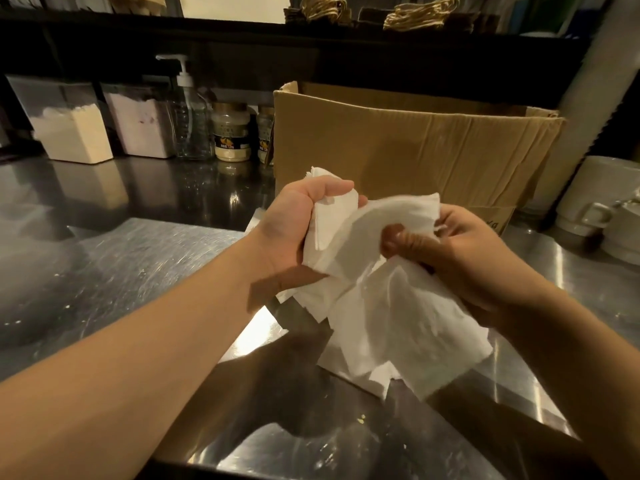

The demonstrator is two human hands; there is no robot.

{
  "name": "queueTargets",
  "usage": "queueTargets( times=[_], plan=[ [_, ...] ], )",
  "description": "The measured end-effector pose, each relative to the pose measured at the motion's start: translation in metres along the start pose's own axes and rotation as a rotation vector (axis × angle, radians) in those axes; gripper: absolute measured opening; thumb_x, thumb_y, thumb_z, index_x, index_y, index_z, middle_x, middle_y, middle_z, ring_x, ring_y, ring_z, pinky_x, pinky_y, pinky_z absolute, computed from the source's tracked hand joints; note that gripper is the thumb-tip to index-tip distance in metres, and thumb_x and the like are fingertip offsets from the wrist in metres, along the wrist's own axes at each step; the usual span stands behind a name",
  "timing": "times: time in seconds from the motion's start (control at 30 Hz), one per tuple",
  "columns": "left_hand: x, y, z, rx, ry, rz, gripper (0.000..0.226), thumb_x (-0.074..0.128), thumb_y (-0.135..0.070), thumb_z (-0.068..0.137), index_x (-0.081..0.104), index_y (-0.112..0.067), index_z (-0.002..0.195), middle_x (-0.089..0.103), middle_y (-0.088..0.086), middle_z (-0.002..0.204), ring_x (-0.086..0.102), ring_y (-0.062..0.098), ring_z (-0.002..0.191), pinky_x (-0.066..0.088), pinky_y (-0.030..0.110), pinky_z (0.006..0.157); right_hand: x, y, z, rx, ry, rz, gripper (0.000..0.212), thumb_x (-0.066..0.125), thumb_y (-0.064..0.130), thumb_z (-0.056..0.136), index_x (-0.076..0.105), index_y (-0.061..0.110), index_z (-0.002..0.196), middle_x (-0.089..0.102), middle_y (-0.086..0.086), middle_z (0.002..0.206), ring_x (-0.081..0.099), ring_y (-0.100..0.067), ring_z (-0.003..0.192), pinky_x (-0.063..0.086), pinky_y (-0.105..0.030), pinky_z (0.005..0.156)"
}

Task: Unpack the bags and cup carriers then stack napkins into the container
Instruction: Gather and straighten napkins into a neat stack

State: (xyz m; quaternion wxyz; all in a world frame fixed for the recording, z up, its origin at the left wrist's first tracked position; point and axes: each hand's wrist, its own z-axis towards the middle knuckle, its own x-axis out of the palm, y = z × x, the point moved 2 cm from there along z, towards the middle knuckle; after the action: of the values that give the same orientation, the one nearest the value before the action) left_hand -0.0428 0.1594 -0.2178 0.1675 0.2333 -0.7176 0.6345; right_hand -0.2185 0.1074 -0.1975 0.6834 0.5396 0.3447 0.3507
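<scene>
Right above the steel counter (138, 271), dead centre, my left hand (291, 230) grips a folded wad of napkins (332, 220), fingers curled round it so the bundle keeps its edges together. At three o'clock from it, my right hand (464, 251) pinches a loose napkin (398, 306), thumb on top, letting it hang free, probably so I can square it against the wad before stacking. More napkins lie in a heap (367, 372) on the counter at six o'clock, touching the hanging sheet, handy for the next grab. At twelve o'clock stands an open cardboard box (415, 147), flaps up, just behind my hands; whether that is the container meant for the napkins I cannot tell. Over at ten o'clock, tubs of powder (72, 133), a pump bottle (190, 123) and jars (231, 133) line the back. Mugs (595, 199) sit at two o'clock.
</scene>
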Motion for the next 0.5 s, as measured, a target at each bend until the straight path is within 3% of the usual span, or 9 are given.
queueTargets(
  times=[0.1,0.17,0.27,0.4,0.5],
  plan=[
    [0.003,0.004,0.001,-0.029,0.066,0.027,0.045,0.056,-0.034,0.094,0.057,-0.013,0.133,0.064,0.01,0.103,0.061,0.026,0.091,0.045,0.044,0.096,-0.003,-0.004,0.004,0.097,-0.124,-0.016,0.013,0.063,0.014,0.093,0.074,0.013,0.087,0.075,-0.004,0.076,0.071,-0.017,0.063,0.057,-0.023,0.056],
    [0.004,0.007,0.001,-0.041,0.062,0.069,0.044,0.054,-0.042,0.095,0.059,-0.013,0.128,0.066,0.009,0.099,0.062,0.024,0.088,0.049,0.041,0.087,-0.006,-0.01,0.008,0.146,-0.171,-0.146,0.02,0.065,0.02,0.096,0.075,0.013,0.081,0.069,-0.002,0.07,0.061,-0.016,0.059,0.053,-0.023,0.057],
    [0.006,0.01,0.001,-0.051,0.015,0.11,0.047,0.043,-0.055,0.098,0.065,-0.022,0.122,0.071,0.007,0.095,0.067,0.023,0.085,0.056,0.04,0.079,-0.01,-0.016,0.012,0.212,-0.183,-0.235,0.02,0.067,0.029,0.095,0.078,0.015,0.087,0.066,-0.002,0.073,0.056,-0.014,0.063,0.051,-0.03,0.067],
    [0.009,0.013,0.0,-0.077,0.073,0.131,0.068,0.044,-0.075,0.09,0.062,-0.025,0.132,0.069,0.009,0.108,0.067,0.029,0.099,0.055,0.047,0.09,-0.011,-0.017,0.013,0.229,-0.243,-0.267,0.019,0.067,0.03,0.095,0.079,0.014,0.091,0.07,-0.007,0.076,0.06,-0.019,0.066,0.055,-0.032,0.069],
    [0.008,0.013,-0.001,-0.103,0.113,0.137,0.074,0.064,-0.069,0.083,0.054,-0.025,0.142,0.062,0.011,0.117,0.061,0.031,0.109,0.051,0.049,0.097,-0.01,-0.021,0.016,0.205,-0.285,-0.313,0.021,0.065,0.036,0.097,0.076,0.017,0.096,0.076,-0.009,0.09,0.071,-0.023,0.074,0.059,-0.035,0.073]
  ],
)
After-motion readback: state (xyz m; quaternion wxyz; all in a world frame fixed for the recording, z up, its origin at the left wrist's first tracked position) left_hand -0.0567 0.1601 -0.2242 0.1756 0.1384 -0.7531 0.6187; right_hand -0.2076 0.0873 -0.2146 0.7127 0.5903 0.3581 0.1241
